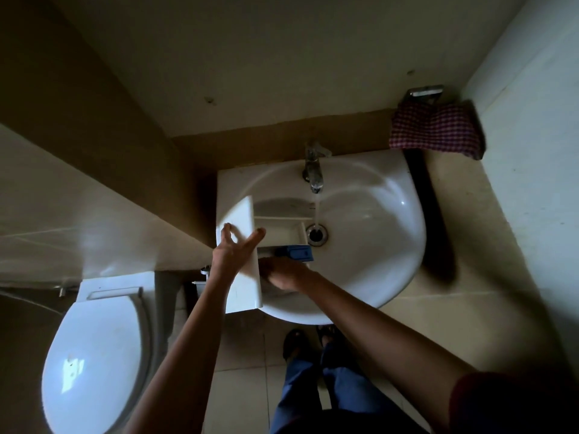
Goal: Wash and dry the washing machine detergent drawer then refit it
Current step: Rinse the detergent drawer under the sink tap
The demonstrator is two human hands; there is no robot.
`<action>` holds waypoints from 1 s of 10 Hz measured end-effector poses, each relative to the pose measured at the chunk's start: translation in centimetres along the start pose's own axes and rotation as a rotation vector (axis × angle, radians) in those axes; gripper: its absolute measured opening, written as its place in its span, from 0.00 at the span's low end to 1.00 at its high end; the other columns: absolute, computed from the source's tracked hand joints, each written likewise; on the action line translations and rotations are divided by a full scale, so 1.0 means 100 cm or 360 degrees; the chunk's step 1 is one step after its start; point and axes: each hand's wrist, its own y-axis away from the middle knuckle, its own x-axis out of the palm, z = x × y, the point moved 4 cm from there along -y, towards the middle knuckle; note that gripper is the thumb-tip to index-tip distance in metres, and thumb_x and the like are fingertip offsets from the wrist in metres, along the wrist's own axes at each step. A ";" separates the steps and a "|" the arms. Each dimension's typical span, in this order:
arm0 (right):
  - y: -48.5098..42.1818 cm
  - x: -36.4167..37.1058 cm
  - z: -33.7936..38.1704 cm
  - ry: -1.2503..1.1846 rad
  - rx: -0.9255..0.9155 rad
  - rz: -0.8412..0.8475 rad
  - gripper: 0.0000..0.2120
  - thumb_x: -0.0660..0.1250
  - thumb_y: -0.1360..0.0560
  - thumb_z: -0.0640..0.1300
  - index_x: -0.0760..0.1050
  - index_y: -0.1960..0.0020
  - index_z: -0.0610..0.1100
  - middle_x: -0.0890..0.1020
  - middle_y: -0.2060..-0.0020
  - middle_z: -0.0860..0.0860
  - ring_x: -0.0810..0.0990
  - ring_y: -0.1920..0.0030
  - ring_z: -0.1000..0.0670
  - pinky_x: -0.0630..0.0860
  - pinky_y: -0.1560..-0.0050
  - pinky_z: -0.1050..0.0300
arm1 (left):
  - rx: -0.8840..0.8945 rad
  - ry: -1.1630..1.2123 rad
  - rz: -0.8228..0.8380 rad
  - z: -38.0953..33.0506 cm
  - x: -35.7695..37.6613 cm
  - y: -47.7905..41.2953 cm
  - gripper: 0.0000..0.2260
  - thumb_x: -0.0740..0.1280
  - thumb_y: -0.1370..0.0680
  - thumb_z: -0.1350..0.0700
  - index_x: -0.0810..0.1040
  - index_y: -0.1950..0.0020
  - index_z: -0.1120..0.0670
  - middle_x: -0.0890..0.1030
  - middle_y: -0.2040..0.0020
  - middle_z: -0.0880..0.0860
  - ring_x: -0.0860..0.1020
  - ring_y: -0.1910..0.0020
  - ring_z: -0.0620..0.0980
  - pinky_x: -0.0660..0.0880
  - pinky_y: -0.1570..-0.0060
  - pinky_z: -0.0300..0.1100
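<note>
Left hand [233, 250] fingers splayed flat on drawer [242, 214] front; right hand [282, 274] blurred beside drawer, grip unclear

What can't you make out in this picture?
Head view:
- Right hand: blurred and dim against the drawer; grip unclear.
- Drawer's underside: faces away from the camera.
- Blue insert: too dim for detail.
- Toilet: cut off by the bottom edge.

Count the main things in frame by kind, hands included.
Hands: 2 (left hand, right hand)
Drawer: 1
Sink: 1
Tap: 1
Cloth: 1
Toilet: 1
Total: 7
</note>
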 end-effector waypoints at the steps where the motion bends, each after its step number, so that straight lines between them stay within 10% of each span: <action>1: -0.010 -0.005 -0.014 0.0185 0.0208 0.0060 0.23 0.61 0.22 0.39 0.67 0.28 0.47 0.73 0.33 0.45 0.75 0.38 0.43 0.74 0.41 0.50 | 0.0006 -0.0106 0.0037 -0.004 0.001 0.002 0.37 0.64 0.24 0.39 0.53 0.22 0.51 0.60 0.24 0.61 0.65 0.29 0.63 0.64 0.32 0.52; 5: 0.004 -0.005 -0.020 0.0116 -0.0162 -0.0018 0.26 0.64 0.25 0.37 0.67 0.28 0.50 0.73 0.33 0.47 0.74 0.38 0.44 0.73 0.43 0.53 | -0.0014 -0.0006 0.0021 0.008 0.006 -0.002 0.41 0.66 0.26 0.37 0.50 0.21 0.50 0.57 0.22 0.58 0.61 0.27 0.63 0.62 0.29 0.54; 6: 0.002 -0.039 -0.049 -0.0014 -0.0017 -0.0251 0.14 0.65 0.26 0.43 0.80 0.42 0.51 0.82 0.45 0.49 0.80 0.45 0.48 0.76 0.45 0.53 | -0.0036 0.0116 0.0029 0.008 0.006 0.000 0.43 0.66 0.28 0.35 0.50 0.21 0.51 0.60 0.24 0.57 0.62 0.26 0.60 0.61 0.30 0.53; 8: -0.005 -0.088 -0.113 -0.2256 0.0746 -0.0993 0.08 0.63 0.23 0.38 0.79 0.52 0.35 0.81 0.69 0.45 0.80 0.69 0.48 0.77 0.65 0.58 | -0.0212 0.0085 0.0067 0.019 0.004 -0.001 0.45 0.71 0.31 0.36 0.59 0.27 0.64 0.68 0.31 0.64 0.70 0.33 0.63 0.68 0.37 0.52; 10: -0.030 -0.097 -0.110 -0.3188 0.0628 -0.0957 0.10 0.57 0.20 0.39 0.75 0.56 0.39 0.81 0.70 0.44 0.81 0.71 0.48 0.79 0.69 0.60 | -0.0238 -0.0006 0.0080 0.026 0.006 0.000 0.52 0.75 0.39 0.34 0.58 0.28 0.63 0.70 0.33 0.62 0.73 0.38 0.61 0.75 0.40 0.54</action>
